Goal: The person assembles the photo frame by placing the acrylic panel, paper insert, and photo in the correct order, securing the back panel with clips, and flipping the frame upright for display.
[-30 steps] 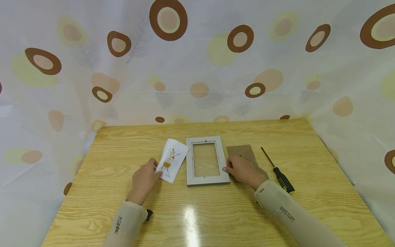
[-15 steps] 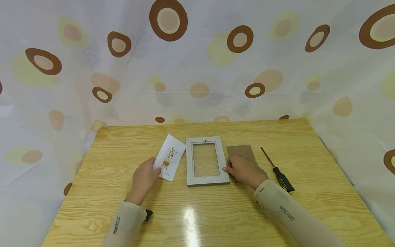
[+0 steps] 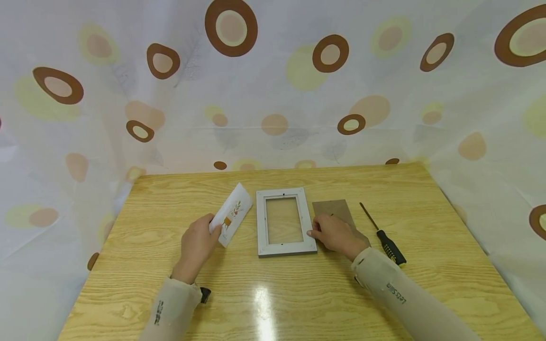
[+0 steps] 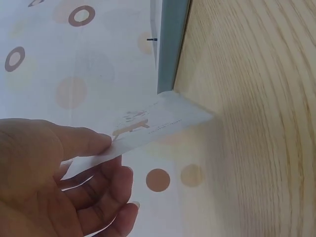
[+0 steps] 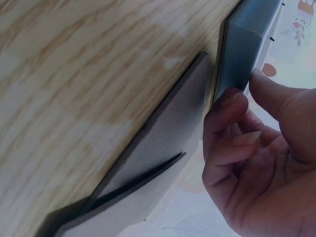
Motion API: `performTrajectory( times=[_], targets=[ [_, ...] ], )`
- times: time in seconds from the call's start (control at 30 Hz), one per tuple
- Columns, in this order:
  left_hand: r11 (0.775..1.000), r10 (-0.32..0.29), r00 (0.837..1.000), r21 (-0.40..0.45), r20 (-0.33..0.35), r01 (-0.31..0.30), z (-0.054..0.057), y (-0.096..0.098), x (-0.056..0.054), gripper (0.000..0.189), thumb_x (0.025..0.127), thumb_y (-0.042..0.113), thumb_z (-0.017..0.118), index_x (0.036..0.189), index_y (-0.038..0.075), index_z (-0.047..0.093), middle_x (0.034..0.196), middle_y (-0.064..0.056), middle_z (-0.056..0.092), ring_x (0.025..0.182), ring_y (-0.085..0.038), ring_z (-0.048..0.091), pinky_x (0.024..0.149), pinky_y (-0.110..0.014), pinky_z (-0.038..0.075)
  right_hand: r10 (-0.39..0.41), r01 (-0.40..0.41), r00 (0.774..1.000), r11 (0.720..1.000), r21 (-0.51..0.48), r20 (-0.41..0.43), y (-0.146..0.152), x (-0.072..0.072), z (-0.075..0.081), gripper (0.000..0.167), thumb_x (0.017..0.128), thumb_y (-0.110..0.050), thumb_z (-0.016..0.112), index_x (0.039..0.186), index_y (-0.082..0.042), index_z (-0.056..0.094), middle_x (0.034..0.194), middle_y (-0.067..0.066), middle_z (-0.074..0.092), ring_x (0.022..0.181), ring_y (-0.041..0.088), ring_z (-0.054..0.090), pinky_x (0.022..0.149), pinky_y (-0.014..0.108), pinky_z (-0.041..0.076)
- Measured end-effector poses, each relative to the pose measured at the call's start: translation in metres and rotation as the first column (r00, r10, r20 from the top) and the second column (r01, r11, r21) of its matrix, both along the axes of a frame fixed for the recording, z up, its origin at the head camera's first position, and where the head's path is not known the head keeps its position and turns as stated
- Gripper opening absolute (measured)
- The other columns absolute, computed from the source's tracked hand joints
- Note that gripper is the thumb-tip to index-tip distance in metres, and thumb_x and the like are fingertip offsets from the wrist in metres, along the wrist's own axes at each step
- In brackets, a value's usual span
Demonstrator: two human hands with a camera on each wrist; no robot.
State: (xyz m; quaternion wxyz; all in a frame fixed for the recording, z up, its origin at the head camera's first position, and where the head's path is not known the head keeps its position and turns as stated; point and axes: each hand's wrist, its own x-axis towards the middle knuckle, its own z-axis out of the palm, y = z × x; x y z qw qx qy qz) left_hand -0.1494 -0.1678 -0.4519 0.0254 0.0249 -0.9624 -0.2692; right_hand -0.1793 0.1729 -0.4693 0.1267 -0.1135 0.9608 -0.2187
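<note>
My left hand pinches a printed paper picture between thumb and fingers at its lower left edge. The paper is white, with a plant in a brown pot, and it tilts up to the left of the picture frame. In the left wrist view the paper overlaps the frame's side. The white-grey picture frame lies at the middle of the table, its opening bordered by small dark tabs. At its right edge my right hand grips it, thumb on top, fingertips against the side.
Partly beneath my right forearm and hand lies a brown backing board, whose stand flap sticks up in the right wrist view. A screwdriver with a black handle lies to its right. Patterned sheeting surrounds the wooden table at back and sides.
The paper picture has been lifted and turned in my left hand, its top swinging away and its face tipping more edge-on. My right hand and the frame have stayed put.
</note>
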Motion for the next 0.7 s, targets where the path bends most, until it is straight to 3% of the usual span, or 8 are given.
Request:
performTrajectory(
  times=[0.7],
  targets=[
    [0.997, 0.017, 0.999, 0.073, -0.052, -0.013, 0.012, 0.01, 0.002, 0.025, 0.099, 0.021, 0.064, 0.111, 0.001, 0.07, 0.093, -0.017, 0.076, 0.062, -0.018, 0.065, 0.047, -0.027, 0.043, -0.009, 0.009, 1.0, 1.0, -0.001, 0.001, 0.0, 0.0, -0.003, 0.03, 0.097, -0.027, 0.069, 0.074, -0.014, 0.056, 0.065, -0.001, 0.052, 0.058, 0.013, 0.045, 0.053, 0.027, 0.034]
  ],
)
